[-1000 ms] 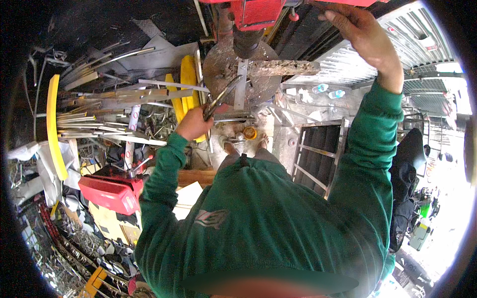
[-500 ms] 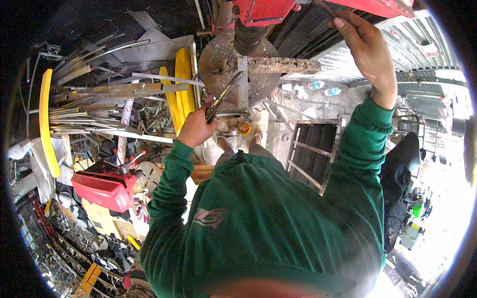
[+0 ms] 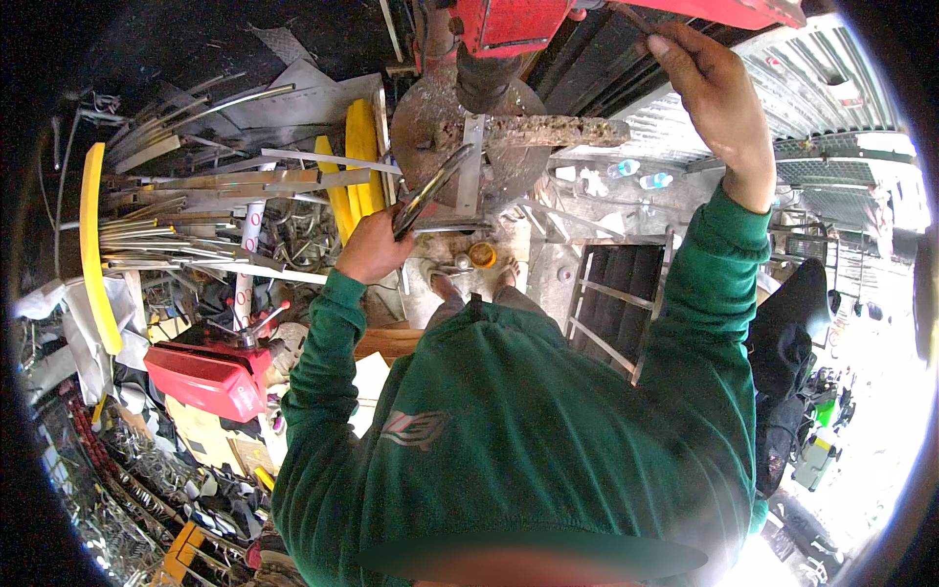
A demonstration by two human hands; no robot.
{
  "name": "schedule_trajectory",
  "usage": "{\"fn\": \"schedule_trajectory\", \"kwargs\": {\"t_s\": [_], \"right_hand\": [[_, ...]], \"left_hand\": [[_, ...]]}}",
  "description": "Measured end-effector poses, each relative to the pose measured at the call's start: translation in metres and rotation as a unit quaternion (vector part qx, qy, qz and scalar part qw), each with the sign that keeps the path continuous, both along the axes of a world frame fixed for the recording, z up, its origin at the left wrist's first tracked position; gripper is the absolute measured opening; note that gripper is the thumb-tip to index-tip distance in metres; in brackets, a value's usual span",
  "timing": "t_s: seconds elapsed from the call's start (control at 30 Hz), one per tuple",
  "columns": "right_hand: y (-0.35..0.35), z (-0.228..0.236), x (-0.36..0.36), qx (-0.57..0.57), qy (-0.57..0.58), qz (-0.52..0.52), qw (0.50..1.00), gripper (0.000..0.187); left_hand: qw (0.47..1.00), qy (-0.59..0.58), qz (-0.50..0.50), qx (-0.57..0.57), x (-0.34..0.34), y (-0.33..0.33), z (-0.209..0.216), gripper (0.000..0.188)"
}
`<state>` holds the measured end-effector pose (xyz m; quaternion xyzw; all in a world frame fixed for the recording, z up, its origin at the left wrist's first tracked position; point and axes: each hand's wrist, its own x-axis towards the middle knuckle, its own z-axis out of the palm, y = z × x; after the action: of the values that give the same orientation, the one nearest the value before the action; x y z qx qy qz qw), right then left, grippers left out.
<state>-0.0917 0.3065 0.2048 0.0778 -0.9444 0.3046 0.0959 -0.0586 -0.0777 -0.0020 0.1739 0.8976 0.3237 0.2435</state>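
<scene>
Pliers and metal strip at the drill press

Pliers (image 3: 430, 193) slant across the near-left part of the drill press's round table (image 3: 413, 157), clenched by their handles in the left hand (image 3: 375, 249). Their tip meets the left edge of a flat metal strip (image 3: 469, 176); whether the jaws bite on it is too small to tell. The strip lies on the table, pointing toward the person, and its far end meets a rough wooden board (image 3: 558, 131). That board runs sideways, its right end jutting past the table's rim.

High on the right, the right hand (image 3: 719, 93) is raised beside the red machine head (image 3: 509, 24). Thumb and fingertips come together at the end of a thin dark rod (image 3: 634, 17); how firmly they clasp it, I cannot tell.

Left of the table stand yellow pieces (image 3: 364, 161) and a stack of metal bars (image 3: 186, 245), with a second red machine (image 3: 205, 377) nearer the person. On the floor, an orange tub (image 3: 482, 255) sits by the feet. Two bottles (image 3: 655, 181) and a dark-panelled frame (image 3: 611, 293) are to the right.
</scene>
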Motion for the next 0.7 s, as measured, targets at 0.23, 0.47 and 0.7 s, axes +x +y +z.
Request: {"fn": "schedule_trajectory", "kwargs": {"t_s": [0.23,0.47,0.7], "right_hand": [[0.006,0.082,-0.008,-0.213,-0.114,0.194,0.951,0.033],[-0.03,-0.039,0.014,-0.65,0.103,0.159,0.736,0.066],[-0.175,-0.158,-0.042,-0.377,0.195,-0.17,0.889,0.075]], "left_hand": [[0.999,0.016,-0.026,0.02,-0.004,-0.004,-0.004,0.035],[0.999,0.016,0.004,0.049,0.013,0.003,-0.016,0.036],[0.997,0.07,0.031,0.032,0.033,0.025,-0.025,0.053]]}}
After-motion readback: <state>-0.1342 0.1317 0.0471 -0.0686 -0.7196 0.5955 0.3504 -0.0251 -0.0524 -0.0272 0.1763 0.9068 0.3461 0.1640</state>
